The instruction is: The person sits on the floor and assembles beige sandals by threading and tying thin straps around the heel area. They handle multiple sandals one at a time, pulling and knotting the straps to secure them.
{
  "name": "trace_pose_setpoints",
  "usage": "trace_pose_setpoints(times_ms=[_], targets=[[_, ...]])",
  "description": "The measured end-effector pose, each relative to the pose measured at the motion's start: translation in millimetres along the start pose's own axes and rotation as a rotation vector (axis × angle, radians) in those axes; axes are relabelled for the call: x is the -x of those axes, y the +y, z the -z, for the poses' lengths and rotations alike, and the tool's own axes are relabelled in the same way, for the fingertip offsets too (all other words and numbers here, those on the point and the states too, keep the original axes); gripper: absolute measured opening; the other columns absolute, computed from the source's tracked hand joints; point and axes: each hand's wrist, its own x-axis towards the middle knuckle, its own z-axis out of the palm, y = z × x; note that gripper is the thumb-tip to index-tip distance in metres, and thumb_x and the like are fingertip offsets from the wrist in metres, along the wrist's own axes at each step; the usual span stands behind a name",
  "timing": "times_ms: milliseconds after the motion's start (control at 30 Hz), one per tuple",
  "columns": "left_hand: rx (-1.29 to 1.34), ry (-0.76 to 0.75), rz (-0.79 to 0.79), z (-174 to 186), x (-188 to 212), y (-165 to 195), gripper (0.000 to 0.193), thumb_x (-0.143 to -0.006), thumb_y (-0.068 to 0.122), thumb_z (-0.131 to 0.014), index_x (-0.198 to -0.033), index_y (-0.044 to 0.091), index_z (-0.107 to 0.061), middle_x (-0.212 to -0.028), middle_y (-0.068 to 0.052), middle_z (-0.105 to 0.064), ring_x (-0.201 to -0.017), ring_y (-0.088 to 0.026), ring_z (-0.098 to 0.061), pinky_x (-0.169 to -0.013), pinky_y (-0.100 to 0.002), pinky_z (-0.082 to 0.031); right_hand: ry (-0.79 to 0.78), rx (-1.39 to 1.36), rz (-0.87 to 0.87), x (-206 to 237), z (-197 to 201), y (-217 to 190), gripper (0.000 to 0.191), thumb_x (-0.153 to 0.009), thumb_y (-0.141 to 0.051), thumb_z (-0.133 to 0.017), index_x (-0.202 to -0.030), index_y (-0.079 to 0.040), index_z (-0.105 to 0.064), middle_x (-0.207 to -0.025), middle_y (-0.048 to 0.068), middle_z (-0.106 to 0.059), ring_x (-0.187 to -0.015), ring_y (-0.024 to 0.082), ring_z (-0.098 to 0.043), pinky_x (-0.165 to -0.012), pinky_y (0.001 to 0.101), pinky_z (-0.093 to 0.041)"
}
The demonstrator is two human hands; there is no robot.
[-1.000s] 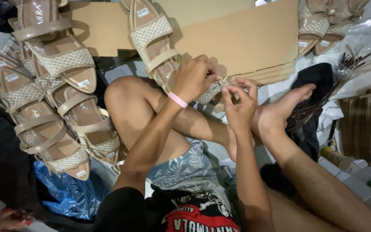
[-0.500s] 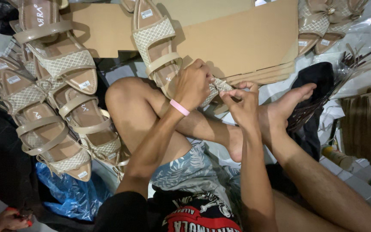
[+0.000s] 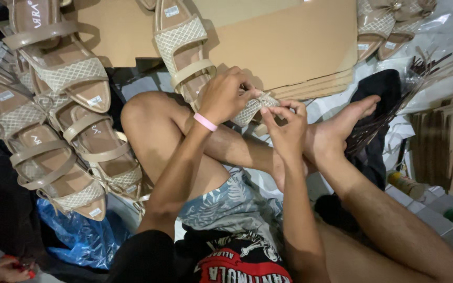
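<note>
From the head view I look down on my crossed bare legs, and both my hands meet just above my knee on one beige sandal point(image 3: 247, 109); my left hand point(image 3: 225, 95), with a pink wristband point(image 3: 205, 121) on its wrist, has its grip clenched over the sandal's woven front strap, while my right hand point(image 3: 288, 124) pinches the strap's end between thumb and fingertips, so each grip is grasping the same sandal. That sandal lies partly across the edge of a stack of flat brown cardboard sheets point(image 3: 289, 47), its toe toward my hands. Just beside it, further up on the cardboard, another beige sandal with a mesh band point(image 3: 180, 44) lies sole down. To my left a heap of finished beige sandals point(image 3: 58, 120) overlaps one another on the floor, with a blue plastic bag point(image 3: 74, 236) below them. At the upper right two more sandals with bows point(image 3: 389, 21) sit near clear plastic wrap, and a bundle of thin dark strips point(image 3: 394, 115) lies on black cloth close to my right foot point(image 3: 336, 131). In the lower left corner another person's hand point(image 3: 3, 270) shows, well apart from mine
</note>
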Motion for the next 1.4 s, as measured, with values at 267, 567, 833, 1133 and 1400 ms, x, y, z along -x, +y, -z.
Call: trace_pose_setpoints(times_ms=[267,567,833,1133,1400], targets=[[-0.019,0.046,0.032,-10.1,-4.9,-2.3,0.020,-0.078,0.027,-0.084,-0.079,0.008,-0.077,-0.090,-0.012,-0.071,-0.082,-0.032,-0.070,-0.072,-0.045,-0.052,0.019,0.004,-0.017,-5.6,-6.0,12.4,0.024,-0.085,-0.024,-0.090,-0.089,-0.003,-0.079,-0.115,0.014,-0.057,-0.110,0.029,-0.059,-0.094,0.0387,-0.050],[-0.052,0.148,-0.102,-31.8,-1.3,-10.7,0.005,-0.084,0.004,-0.070,-0.083,0.000,-0.066,-0.092,-0.019,-0.066,-0.082,-0.040,-0.067,-0.073,-0.049,-0.052,-0.029,-0.298,-0.295,-8.9,-11.5,22.7,0.028,-0.081,-0.022,-0.089,-0.085,0.001,-0.073,-0.119,0.005,-0.045,-0.105,0.020,-0.057,-0.087,0.0291,-0.051],[-0.045,0.061,-0.061,-11.6,-0.1,-6.9,0.020,-0.084,0.024,-0.081,-0.085,0.005,-0.074,-0.092,-0.016,-0.071,-0.084,-0.037,-0.068,-0.071,-0.046,-0.052,-0.019,0.134,-0.045,-1.3,9.0,-6.7,0.021,-0.083,-0.023,-0.091,-0.091,-0.007,-0.082,-0.106,0.013,-0.051,-0.104,0.027,-0.055,-0.087,0.0382,-0.049],[0.090,-0.036,-0.008,-5.9,-4.9,-14.9,0.019,-0.080,0.025,-0.082,-0.088,0.008,-0.079,-0.087,-0.013,-0.074,-0.074,-0.030,-0.070,-0.068,-0.041,-0.054,0.041,0.195,0.255,-17.9,-1.0,-31.8,0.020,-0.091,-0.026,-0.085,-0.104,-0.012,-0.082,-0.121,0.011,-0.062,-0.118,0.031,-0.057,-0.102,0.0454,-0.041],[-0.008,0.039,-0.052,-10.7,-1.9,-10.6,0.016,-0.084,0.018,-0.078,-0.084,0.002,-0.072,-0.090,-0.018,-0.072,-0.086,-0.038,-0.069,-0.077,-0.049,-0.053,0.004,0.236,0.303,-23.5,-6.7,-19.2,0.014,-0.092,-0.026,-0.084,-0.100,-0.015,-0.082,-0.120,0.007,-0.064,-0.117,0.029,-0.056,-0.103,0.0480,-0.036]])
